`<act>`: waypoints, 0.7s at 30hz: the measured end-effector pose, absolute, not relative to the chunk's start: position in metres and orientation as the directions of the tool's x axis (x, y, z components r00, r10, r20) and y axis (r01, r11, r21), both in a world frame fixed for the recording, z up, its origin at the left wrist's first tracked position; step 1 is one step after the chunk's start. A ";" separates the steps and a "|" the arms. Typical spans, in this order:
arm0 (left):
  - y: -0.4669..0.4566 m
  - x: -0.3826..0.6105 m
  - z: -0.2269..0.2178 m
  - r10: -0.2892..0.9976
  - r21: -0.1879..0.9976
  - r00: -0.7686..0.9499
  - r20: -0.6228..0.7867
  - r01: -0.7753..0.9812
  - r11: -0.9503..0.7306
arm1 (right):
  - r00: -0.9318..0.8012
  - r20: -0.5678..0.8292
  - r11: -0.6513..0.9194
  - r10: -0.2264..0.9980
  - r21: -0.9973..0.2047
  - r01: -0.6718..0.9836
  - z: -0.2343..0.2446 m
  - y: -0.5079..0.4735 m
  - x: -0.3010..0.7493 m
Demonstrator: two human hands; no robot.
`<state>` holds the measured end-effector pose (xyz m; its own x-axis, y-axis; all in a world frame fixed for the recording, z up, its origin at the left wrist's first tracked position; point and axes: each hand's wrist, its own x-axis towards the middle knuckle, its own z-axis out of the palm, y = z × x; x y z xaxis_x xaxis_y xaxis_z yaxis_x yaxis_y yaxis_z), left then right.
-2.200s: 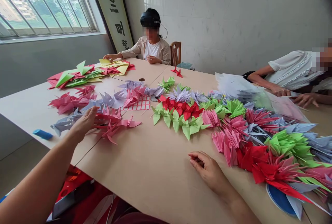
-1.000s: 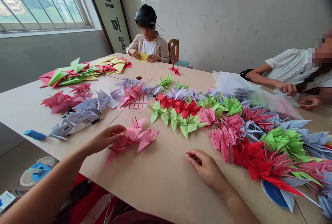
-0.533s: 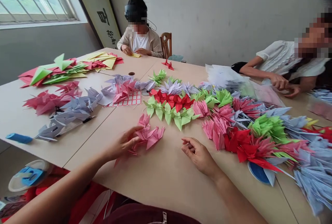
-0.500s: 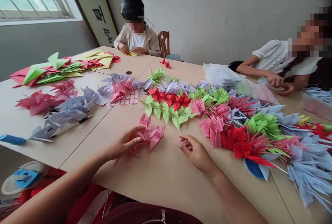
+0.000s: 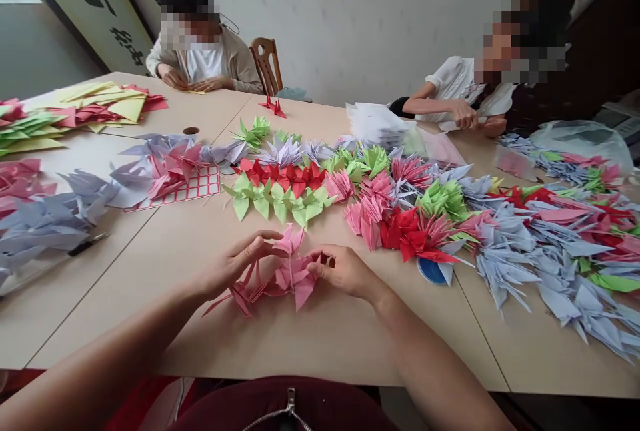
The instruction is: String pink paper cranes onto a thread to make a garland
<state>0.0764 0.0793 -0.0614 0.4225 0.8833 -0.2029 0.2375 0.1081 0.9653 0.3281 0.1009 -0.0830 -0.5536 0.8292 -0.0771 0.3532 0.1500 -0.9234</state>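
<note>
A small cluster of pink folded-paper cranes (image 5: 299, 279) lies on the table in front of me. My right hand (image 5: 345, 270) pinches the right edge of one crane between thumb and fingers. From the left, my left hand (image 5: 245, 256) reaches over the cluster. Its fingers are stretched out and apart, with the tips against a raised pink paper piece (image 5: 289, 240). More pink folded points lie under the left hand, partly hidden by it. Just beyond is a row of light green paper cranes (image 5: 276, 201), with red paper cranes (image 5: 280, 176) behind it.
Heaps of blue, pink, green and red folded paper (image 5: 440, 201) cover the right side. Pale blue cranes (image 5: 45, 231) and a red-and-white grid sheet (image 5: 193, 188) lie left. A blue round lid (image 5: 433, 271) is near the right heap. Two people sit across the table (image 5: 225, 351), their hands busy.
My right hand has moved left from bare table onto the pink cranes and now pinches one. My left hand stays by the cluster. The view has turned right.
</note>
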 end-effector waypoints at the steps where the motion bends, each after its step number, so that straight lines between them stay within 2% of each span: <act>1: 0.080 0.078 -0.060 0.883 0.968 0.427 -0.194 0.230 0.101 | -0.558 -0.084 0.134 0.825 -0.932 0.337 -0.081 0.101 0.329; 4: 0.085 0.086 -0.056 0.893 0.953 0.428 -0.135 0.304 -0.002 | -0.543 -0.057 0.113 0.838 -0.955 0.275 -0.081 0.102 0.330; 8: 0.089 0.097 -0.051 0.882 0.855 0.461 -0.100 0.493 -0.161 | -0.476 -0.030 0.103 0.879 -0.962 0.251 -0.085 0.104 0.327; 10: 0.089 0.103 -0.050 0.852 0.807 0.520 -0.057 0.527 -0.268 | -0.457 -0.037 0.079 0.889 -0.970 0.231 -0.087 0.104 0.326; 16: 0.089 0.115 -0.052 0.700 0.594 0.674 0.237 0.470 -0.653 | -0.431 -0.063 -0.049 0.900 -0.998 0.043 -0.087 0.104 0.324; 19: 0.086 0.118 -0.052 0.622 0.499 0.725 0.294 0.439 -0.747 | -0.418 -0.100 -0.175 0.903 -0.974 -0.144 -0.085 0.102 0.323; 21: 0.083 0.117 -0.051 0.609 0.519 0.743 0.276 0.418 -0.745 | -0.398 -0.125 -0.240 0.909 -0.937 -0.253 -0.083 0.102 0.321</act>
<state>0.1172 0.0831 -0.0506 0.7431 0.6094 0.2765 0.4182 -0.7454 0.5191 0.3214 0.1016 -0.0833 -0.3982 0.9087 -0.1249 -0.2526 -0.2396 -0.9374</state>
